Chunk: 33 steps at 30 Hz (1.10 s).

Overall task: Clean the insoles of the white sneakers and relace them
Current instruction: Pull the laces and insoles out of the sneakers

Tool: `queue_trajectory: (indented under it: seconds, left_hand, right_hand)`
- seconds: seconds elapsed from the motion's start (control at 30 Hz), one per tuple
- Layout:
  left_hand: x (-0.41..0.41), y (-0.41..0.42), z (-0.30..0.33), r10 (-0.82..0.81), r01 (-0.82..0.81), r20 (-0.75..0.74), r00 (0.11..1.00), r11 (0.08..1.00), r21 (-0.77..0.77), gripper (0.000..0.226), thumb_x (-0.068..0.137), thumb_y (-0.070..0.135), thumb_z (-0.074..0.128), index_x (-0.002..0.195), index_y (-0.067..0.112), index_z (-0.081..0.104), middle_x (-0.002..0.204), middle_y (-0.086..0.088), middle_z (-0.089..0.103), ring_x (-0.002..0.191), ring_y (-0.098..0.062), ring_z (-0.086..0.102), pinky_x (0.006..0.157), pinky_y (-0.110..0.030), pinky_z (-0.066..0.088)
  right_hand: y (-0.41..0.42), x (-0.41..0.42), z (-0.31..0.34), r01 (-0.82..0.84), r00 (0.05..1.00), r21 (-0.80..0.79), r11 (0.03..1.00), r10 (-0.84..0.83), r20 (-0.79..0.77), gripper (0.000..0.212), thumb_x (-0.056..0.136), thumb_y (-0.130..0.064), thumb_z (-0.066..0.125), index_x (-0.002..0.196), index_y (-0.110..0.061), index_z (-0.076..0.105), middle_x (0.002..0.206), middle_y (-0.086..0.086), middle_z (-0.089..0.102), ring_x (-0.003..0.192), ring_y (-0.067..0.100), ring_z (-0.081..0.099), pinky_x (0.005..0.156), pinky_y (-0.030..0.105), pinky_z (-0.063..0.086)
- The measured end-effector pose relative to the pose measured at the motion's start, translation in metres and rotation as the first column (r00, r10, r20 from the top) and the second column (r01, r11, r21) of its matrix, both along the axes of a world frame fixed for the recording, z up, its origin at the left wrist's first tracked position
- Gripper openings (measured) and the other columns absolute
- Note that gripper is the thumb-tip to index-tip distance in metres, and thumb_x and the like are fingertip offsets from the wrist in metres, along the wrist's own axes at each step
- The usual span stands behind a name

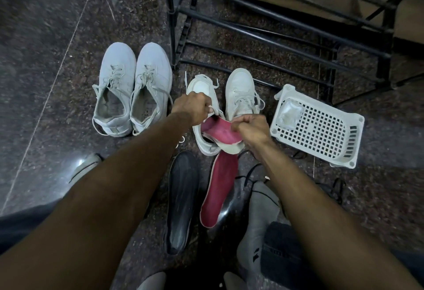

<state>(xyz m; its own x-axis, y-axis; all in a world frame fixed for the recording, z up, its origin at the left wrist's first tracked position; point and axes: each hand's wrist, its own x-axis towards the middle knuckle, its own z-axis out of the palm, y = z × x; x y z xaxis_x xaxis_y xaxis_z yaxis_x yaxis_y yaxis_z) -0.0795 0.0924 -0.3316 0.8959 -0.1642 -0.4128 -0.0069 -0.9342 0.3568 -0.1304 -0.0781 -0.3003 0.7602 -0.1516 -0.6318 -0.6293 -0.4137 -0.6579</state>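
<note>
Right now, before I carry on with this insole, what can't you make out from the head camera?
- Inside of the white sneaker: hidden by the red insole and both hands.
- Left hand fingertips: curled under near the tongue; what they pinch is unclear.
- Right hand grip point on the insole: covered by its own fingers.
- Contents of the packet in the white basket: too blurred.
- Black rack: cut off by the top edge.

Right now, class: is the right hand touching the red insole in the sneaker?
Touching. The head view shows the right hand pinching the red insole.
</note>
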Motion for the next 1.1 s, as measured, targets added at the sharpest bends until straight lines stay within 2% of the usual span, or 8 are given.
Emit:
queue_trajectory:
  seconds: [0.1,0.33,0.5,0.63,0.8,0.9,1.0,1.1]
  left_hand:
    - [-0.003,0.0,0.0,0.023,-0.023,-0.009,1.0,1.0,-0.005,0.017,0.095,0.032,0.057,0.107,0.028,0.069,0.11,-0.009,0.068,0.1,-0.032,0.062,0.08,-0.038,0.047]
    - [-0.01,0.001,0.001,0.086,-0.087,-0.033,0.996,0.995,-0.041,0.022,0.095,0.035,0.057,0.115,0.03,0.067,0.115,-0.009,0.069,0.106,-0.034,0.063,0.087,-0.04,0.049]
    - [-0.014,-0.001,0.003,0.111,-0.113,-0.038,0.993,0.993,-0.04,0.023,0.096,0.033,0.056,0.116,0.03,0.067,0.117,-0.009,0.068,0.107,-0.034,0.062,0.088,-0.041,0.049]
    - [-0.023,-0.001,0.005,0.166,-0.176,-0.088,0.982,0.977,-0.117,0.026,0.094,0.025,0.056,0.118,0.026,0.066,0.116,-0.009,0.068,0.107,-0.033,0.062,0.092,-0.044,0.051]
    - [-0.045,-0.003,0.006,0.21,-0.26,-0.229,0.951,0.941,-0.216,0.051,0.093,0.022,0.058,0.142,0.028,0.046,0.137,-0.009,0.057,0.121,-0.03,0.056,0.103,-0.039,0.046]
    - [-0.071,-0.009,0.014,0.359,-0.401,-0.187,0.914,0.865,-0.302,0.056,0.093,0.022,0.059,0.146,0.019,0.042,0.144,-0.01,0.05,0.127,-0.029,0.052,0.105,-0.036,0.042]
    - [-0.104,-0.019,0.025,0.583,-0.589,-0.139,0.801,0.724,-0.359,0.051,0.094,0.028,0.058,0.141,0.014,0.045,0.141,-0.011,0.05,0.124,-0.032,0.053,0.099,-0.04,0.044]
    - [-0.131,-0.03,0.028,0.665,-0.814,-0.47,0.581,0.464,-0.35,0.058,0.093,0.046,0.056,0.137,0.008,0.049,0.129,-0.014,0.058,0.113,-0.033,0.059,0.092,-0.038,0.047]
  right_hand:
    - [-0.002,-0.008,-0.005,-0.113,0.993,-0.11,0.987,0.11,-0.035,0.005,0.081,-0.023,0.072,0.081,-0.022,0.067,0.086,-0.006,0.068,0.08,0.014,0.067,0.068,0.029,0.054]
    - [0.016,-0.028,-0.016,-0.392,0.92,-0.48,0.785,0.329,-0.215,0.06,0.083,-0.06,0.055,0.125,-0.017,0.056,0.127,0.011,0.053,0.121,0.034,0.047,0.097,0.044,0.044]
    - [0.014,-0.029,-0.011,-0.175,0.966,-0.096,0.98,0.153,-0.206,0.029,0.088,-0.028,0.066,0.105,-0.005,0.067,0.102,0.013,0.07,0.091,0.031,0.068,0.082,0.047,0.057]
    - [0.005,-0.036,0.003,0.039,0.959,0.067,0.997,-0.018,-0.284,0.018,0.083,-0.013,0.075,0.096,-0.005,0.066,0.096,0.011,0.07,0.088,0.026,0.068,0.063,0.039,0.058]
    - [-0.009,-0.047,0.032,0.063,0.96,0.133,0.989,-0.023,-0.279,0.012,0.087,-0.012,0.071,0.081,-0.008,0.062,0.069,0.01,0.068,0.046,0.015,0.062,0.036,0.02,0.043]
    - [-0.01,-0.057,0.044,0.02,0.98,0.107,0.994,0.001,-0.198,0.018,0.091,-0.015,0.067,0.077,-0.006,0.062,0.058,0.011,0.065,0.031,0.009,0.046,0.03,0.017,0.029]
    - [-0.004,-0.073,0.052,0.049,0.99,0.102,0.994,-0.035,-0.136,0.016,0.093,-0.016,0.064,0.082,-0.004,0.061,0.065,0.016,0.067,0.037,0.013,0.054,0.031,0.02,0.037]
    - [0.004,-0.098,0.057,0.07,0.986,0.087,0.994,-0.056,-0.156,0.009,0.094,-0.011,0.061,0.095,-0.003,0.06,0.075,0.02,0.067,0.043,0.018,0.062,0.034,0.022,0.046]
